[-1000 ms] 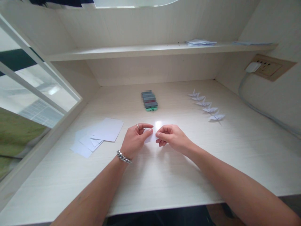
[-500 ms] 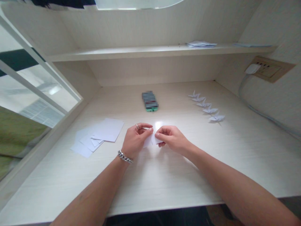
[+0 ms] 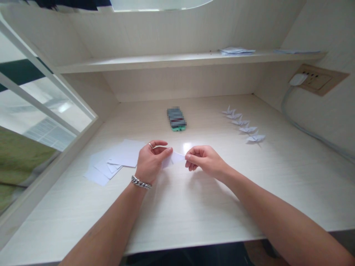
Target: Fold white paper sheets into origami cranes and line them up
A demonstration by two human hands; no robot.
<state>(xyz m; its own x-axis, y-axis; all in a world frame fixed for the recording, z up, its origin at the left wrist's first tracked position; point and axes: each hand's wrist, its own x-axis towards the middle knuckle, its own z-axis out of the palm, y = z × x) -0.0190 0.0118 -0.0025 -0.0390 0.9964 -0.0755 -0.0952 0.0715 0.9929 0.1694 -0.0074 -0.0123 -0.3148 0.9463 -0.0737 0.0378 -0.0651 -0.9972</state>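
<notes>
Between my hands, just above the desk, is a small piece of folded white paper (image 3: 173, 158). My left hand (image 3: 152, 157) pinches its left side between thumb and fingers. The thumb and forefinger of my right hand (image 3: 202, 158) close on its pointed right tip. Just left of my left hand, several loose white paper sheets (image 3: 126, 153) lie overlapping on the desk. A row of several folded white paper cranes (image 3: 255, 138) stands at the right, beyond my right hand.
A phone-like object (image 3: 176, 119), blurred out, with a green edge lies on the desk behind my hands. Stacks of paper (image 3: 237, 51) rest on the shelf (image 3: 166, 61) above. A white plug with a cable (image 3: 307, 135) sits in the wall socket (image 3: 321, 79) at right.
My hands have moved apart, the left one shifting left. More of the folded paper shows between them, and my right fingers now hold its tip.
</notes>
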